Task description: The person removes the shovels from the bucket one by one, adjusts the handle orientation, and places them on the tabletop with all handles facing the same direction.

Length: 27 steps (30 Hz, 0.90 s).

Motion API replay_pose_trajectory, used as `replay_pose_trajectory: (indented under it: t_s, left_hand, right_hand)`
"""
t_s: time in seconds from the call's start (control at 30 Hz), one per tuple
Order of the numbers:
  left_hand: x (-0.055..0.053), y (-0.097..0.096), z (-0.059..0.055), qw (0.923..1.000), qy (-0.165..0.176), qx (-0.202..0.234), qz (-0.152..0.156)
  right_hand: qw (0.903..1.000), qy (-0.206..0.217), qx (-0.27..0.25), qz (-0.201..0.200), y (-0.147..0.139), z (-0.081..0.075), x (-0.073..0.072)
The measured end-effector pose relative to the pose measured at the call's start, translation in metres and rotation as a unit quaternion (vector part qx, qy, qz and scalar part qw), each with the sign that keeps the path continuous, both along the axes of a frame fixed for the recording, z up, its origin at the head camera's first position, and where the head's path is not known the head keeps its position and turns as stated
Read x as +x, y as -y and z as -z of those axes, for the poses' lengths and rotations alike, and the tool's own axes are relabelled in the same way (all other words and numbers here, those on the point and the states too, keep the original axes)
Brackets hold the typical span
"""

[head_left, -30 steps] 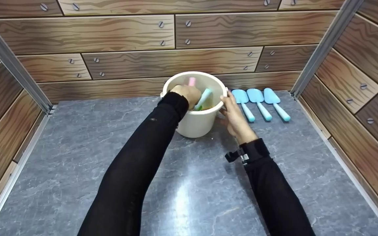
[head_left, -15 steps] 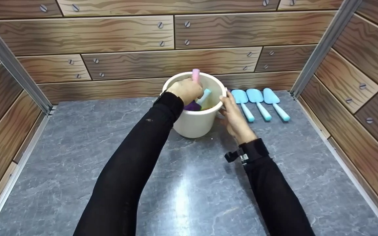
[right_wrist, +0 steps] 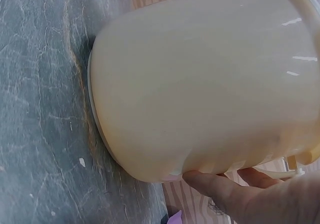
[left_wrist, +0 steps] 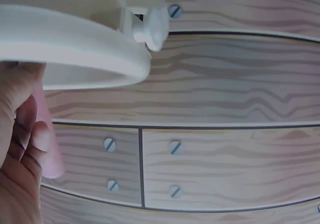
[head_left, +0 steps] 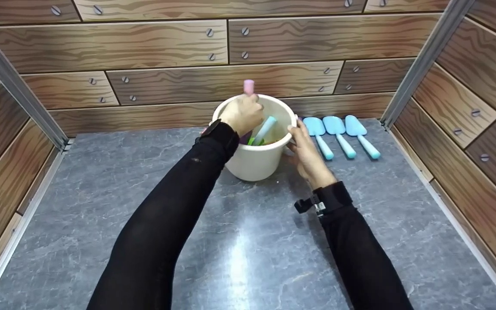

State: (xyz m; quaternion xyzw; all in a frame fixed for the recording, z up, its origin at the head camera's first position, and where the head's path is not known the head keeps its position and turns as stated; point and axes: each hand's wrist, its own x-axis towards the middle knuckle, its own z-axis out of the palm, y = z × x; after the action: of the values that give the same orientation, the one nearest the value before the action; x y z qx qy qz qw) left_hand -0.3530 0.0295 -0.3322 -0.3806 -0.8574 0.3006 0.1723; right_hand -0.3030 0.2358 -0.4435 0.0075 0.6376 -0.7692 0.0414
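Observation:
My left hand (head_left: 245,114), over the white bucket's mouth, grips a pink handle (head_left: 249,87) whose top end sticks up from the fist. In the left wrist view the pink handle (left_wrist: 49,134) runs behind curled fingers (left_wrist: 40,139). A purple part (head_left: 245,138) shows below the fist inside the bucket (head_left: 254,165). Beside it a light-blue handle (head_left: 266,129) leans in the bucket, over something green (head_left: 255,141). My right hand (head_left: 308,153) holds the bucket's right side, thumb at the rim; in the right wrist view its fingers (right_wrist: 210,184) lie along the outer wall.
Three blue toy shovels (head_left: 335,125) lie side by side right of the bucket, handles toward me. A purple bit (right_wrist: 175,218) shows past the bucket in the right wrist view. Wood-patterned walls (head_left: 166,45) enclose the grey marbled table (head_left: 101,193).
My left hand has risen from deep in the bucket to above its rim, lifting the pink handle higher. The right hand and bucket have stayed in place.

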Motion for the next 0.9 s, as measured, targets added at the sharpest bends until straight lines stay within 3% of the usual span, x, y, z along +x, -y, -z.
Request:
replay_pose_trajectory:
  t_s: [0.13, 0.2, 0.43, 0.6, 0.9]
  left_hand:
    - [0.002, 0.005, -0.008, 0.9975, -0.044, -0.050, 0.025]
    - [0.004, 0.008, -0.011, 0.9968, -0.051, -0.053, 0.031]
    - [0.017, 0.020, -0.018, 0.9996, 0.014, 0.022, -0.008]
    - [0.021, 0.031, -0.023, 0.9979, 0.016, 0.061, -0.014]
    - [0.030, 0.060, -0.041, 0.9914, 0.010, 0.129, -0.019]
  right_hand:
    - [1.0000, 0.004, 0.001, 0.001, 0.001, 0.001, 0.000]
    - [1.0000, 0.006, 0.004, 0.002, 0.001, 0.000, 0.000]
    - [0.9999, 0.008, 0.004, 0.005, 0.002, 0.000, 0.000]
    - [0.9999, 0.009, 0.000, 0.008, 0.002, 0.000, 0.001]
    - [0.9999, 0.008, -0.003, 0.010, 0.002, 0.000, 0.001]
